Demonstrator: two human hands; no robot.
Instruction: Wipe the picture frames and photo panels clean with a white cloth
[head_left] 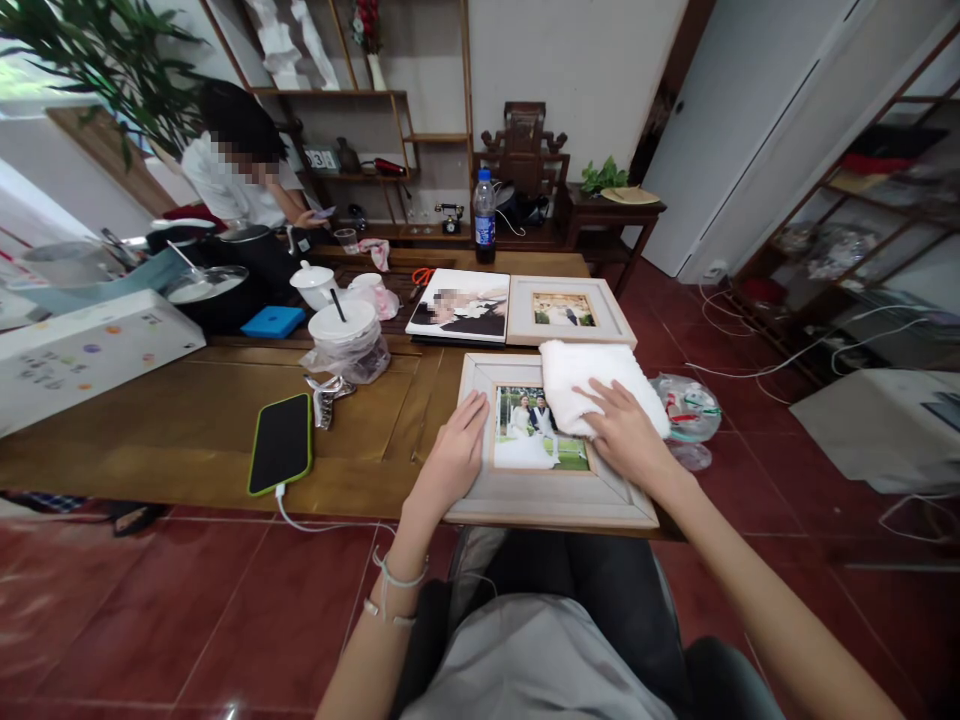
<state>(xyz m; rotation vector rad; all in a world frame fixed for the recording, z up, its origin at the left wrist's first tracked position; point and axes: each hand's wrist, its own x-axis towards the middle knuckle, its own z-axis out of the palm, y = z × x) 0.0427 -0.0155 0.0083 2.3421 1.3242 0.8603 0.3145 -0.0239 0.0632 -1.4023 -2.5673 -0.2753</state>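
A picture frame point(480, 480) with a wide pale border and a photo of a couple lies flat at the table's front edge. My left hand point(454, 450) rests along its left side, fingers stretched out over the border. Across the frame's upper right part and beyond its edge lies a folded white towel point(585, 375). My right hand point(626, 430) presses on the towel with fingers spread. The towel hides the photo's upper right corner. Behind it, touching or nearly so, are a second picture frame point(615, 305) and a photo album point(459, 305).
On the wooden table point(360, 420) are a phone point(281, 445) on a cable, a lidded cup point(345, 335), a blue box point(274, 321) and a dark drink bottle point(485, 220). A plastic bag point(688, 408) is right of the frame. Another person point(240, 160) sits far left.
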